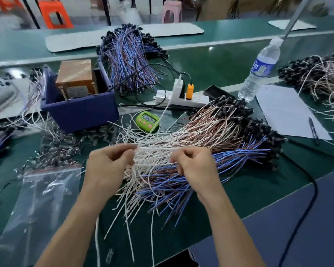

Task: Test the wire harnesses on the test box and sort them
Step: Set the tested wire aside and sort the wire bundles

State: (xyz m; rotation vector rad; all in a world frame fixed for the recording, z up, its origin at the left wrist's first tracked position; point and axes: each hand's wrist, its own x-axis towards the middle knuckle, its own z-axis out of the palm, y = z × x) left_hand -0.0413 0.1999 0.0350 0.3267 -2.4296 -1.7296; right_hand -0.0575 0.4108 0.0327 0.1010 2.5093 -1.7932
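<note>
A large pile of wire harnesses point(210, 135) with white, brown and blue leads and black connectors fans across the green table in front of me. My left hand point(108, 166) pinches one end of a white wire point(154, 149) between thumb and fingers. My right hand point(193, 166) pinches the same wire about a hand's width to the right, so it is stretched level above the pile. The test box point(75, 78), an orange-brown block, sits in a blue bin point(81, 112) at the back left.
A green timer point(147, 121) and a white power strip point(181, 97) lie behind the pile. A water bottle point(258, 70) and paper sheet point(285, 112) with a pen are at right. More harness bundles point(127, 54) lie behind. A clear zip bag point(37, 205) lies at front left.
</note>
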